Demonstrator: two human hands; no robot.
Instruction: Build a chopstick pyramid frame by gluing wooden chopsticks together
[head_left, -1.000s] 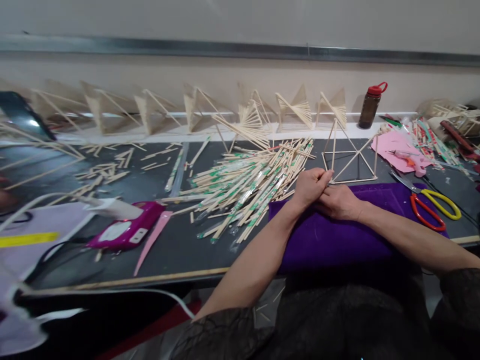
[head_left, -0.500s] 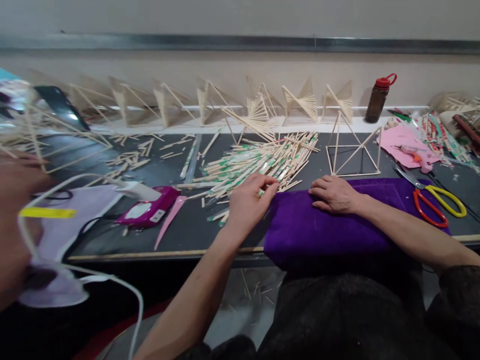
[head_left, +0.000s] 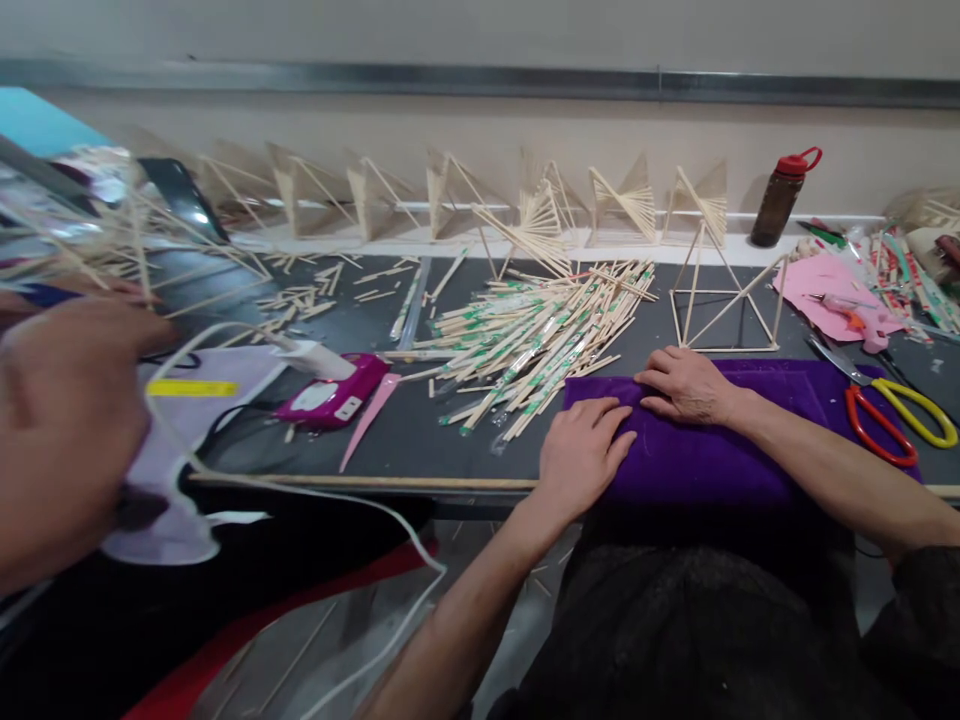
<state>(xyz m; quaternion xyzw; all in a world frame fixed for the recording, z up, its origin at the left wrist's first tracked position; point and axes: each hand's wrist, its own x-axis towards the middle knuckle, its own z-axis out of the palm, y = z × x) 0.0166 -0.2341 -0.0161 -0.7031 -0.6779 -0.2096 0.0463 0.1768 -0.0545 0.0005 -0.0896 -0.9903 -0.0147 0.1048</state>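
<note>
Both my hands rest on a folded purple cloth (head_left: pixel 720 450) at the table's front edge. My left hand (head_left: pixel 585 455) lies on the cloth's left part, its fingers stretched out and nothing in them. To its right, my right hand (head_left: pixel 686 388) lies flat near the cloth's back edge, fingers extended. Just behind and left of the cloth is a heap of wooden chopsticks (head_left: pixel 547 335), some in clear and green wrappers. A frame of glued sticks (head_left: pixel 724 292) stands behind my right hand. Scissors (head_left: pixel 892 400) with red and yellow handles lie partly over the cloth's right end.
Twisted stick models (head_left: pixel 622 205) line the wall. At right are a bottle (head_left: pixel 780 200) and a glue gun (head_left: pixel 862 318) on pink paper. Left are a magenta power socket (head_left: pixel 334 390) with a white cable, short stick pieces (head_left: pixel 300 290), a phone (head_left: pixel 180 197) and another person's arm (head_left: pixel 75 430).
My left hand has moved right and down from the chopstick heap onto the purple cloth, its fingers opening out. My right hand stays on the cloth. The view has shifted left.
</note>
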